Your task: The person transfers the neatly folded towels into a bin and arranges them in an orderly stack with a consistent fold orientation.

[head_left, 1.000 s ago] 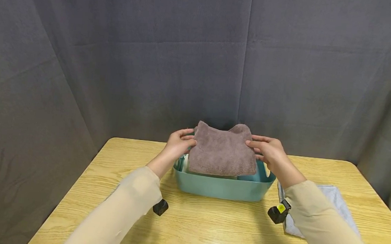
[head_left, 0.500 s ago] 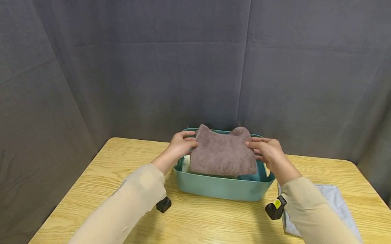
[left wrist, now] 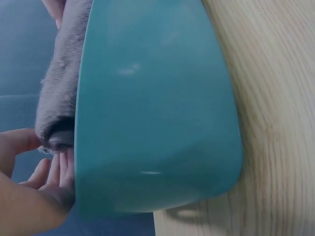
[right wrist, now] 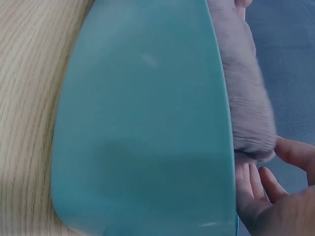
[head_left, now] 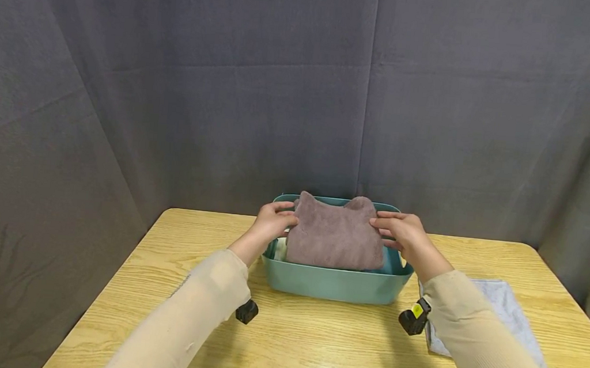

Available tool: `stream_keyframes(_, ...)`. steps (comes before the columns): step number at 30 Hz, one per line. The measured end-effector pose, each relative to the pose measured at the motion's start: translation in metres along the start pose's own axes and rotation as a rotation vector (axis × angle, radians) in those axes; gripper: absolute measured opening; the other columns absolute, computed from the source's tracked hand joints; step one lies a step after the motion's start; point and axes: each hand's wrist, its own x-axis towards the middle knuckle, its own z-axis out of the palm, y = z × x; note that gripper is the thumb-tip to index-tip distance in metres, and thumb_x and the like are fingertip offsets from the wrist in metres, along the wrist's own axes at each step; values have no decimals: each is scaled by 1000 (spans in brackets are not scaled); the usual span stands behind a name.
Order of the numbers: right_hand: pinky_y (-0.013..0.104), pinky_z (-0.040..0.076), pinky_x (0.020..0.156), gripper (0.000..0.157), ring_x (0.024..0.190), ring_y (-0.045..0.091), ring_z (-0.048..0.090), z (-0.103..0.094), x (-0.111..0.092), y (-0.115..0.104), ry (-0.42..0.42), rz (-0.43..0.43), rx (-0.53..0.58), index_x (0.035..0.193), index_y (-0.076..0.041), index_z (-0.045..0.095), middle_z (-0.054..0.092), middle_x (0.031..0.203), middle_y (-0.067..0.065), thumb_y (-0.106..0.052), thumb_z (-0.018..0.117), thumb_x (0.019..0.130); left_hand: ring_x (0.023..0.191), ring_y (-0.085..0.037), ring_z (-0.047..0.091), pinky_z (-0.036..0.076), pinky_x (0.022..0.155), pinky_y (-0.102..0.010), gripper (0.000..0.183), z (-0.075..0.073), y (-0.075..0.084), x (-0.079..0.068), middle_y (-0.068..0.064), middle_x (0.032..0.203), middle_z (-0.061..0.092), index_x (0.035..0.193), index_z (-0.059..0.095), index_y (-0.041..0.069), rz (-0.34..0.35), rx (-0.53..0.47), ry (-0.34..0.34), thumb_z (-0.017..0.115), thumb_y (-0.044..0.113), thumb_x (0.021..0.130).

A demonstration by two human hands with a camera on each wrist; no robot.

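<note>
A folded mauve towel [head_left: 336, 236] hangs between my two hands, its lower edge down inside the teal basket [head_left: 336, 284]. My left hand [head_left: 271, 222] pinches the towel's left side, thumb on top and fingers beneath. On the opposite side my right hand [head_left: 402, 233] grips it the same way. Seen from the left wrist, the folded towel [left wrist: 64, 83] shows beyond the basket's wall [left wrist: 157, 108], with the thumb at its end. The right wrist view has the towel [right wrist: 248, 93] just behind the rim, fingers partly hidden by the wall. Something pale lies inside the basket at the left, mostly covered.
A light grey cloth [head_left: 508, 313] lies on the wooden table [head_left: 314, 341] at the right, partly under my right forearm. Dark grey curtains [head_left: 260, 100] stand behind the table and along both sides.
The towel has come down with both hands, and its lower edge now sits behind the basket's front rim. More of the basket's back rim shows. The grey cloth has stayed put.
</note>
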Motion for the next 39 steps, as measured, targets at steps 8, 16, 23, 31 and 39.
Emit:
stream_keyframes(8, 32, 52, 93, 57, 99, 12, 68, -5, 0, 0, -16, -39, 25, 149, 2, 39, 46, 146, 23, -14, 60, 99, 119, -35, 59, 47, 99, -51, 46, -8, -2, 3, -23, 131, 59, 140, 52, -1, 53, -78, -19, 60, -2, 94)
stream_keyframes(16, 26, 53, 89, 57, 105, 16, 65, -3, 1, 1, -31, -52, 0, 150, 1, 39, 48, 145, 23, -14, 61, 98, 121, -37, 57, 46, 100, -51, 47, -8, -4, 4, -22, 132, 59, 142, 49, -2, 63, -82, -47, 58, 1, 96)
stream_keyframes(23, 31, 52, 93, 56, 107, 16, 65, -6, -3, 2, -43, -112, 43, 148, 2, 40, 51, 142, 23, -20, 60, 100, 120, -34, 58, 45, 101, -52, 44, -6, -3, 1, -20, 132, 60, 141, 52, 3, 73, -87, -51, 59, 6, 97)
stream_keyframes(31, 32, 51, 96, 59, 104, 11, 65, -13, -14, 5, -68, -180, 27, 149, 1, 39, 51, 141, 22, -24, 60, 100, 122, -36, 56, 44, 101, -53, 43, -3, -4, -4, -21, 133, 59, 141, 52, 3, 105, -79, -83, 57, 9, 99)
stream_keyframes(39, 28, 52, 93, 66, 103, 8, 65, -25, -24, 10, -90, -230, -13, 148, 1, 40, 52, 139, 22, -34, 64, 98, 117, -30, 60, 49, 97, -46, 43, 4, -1, -12, -15, 130, 63, 140, 54, 8, 120, -63, -113, 60, 14, 98)
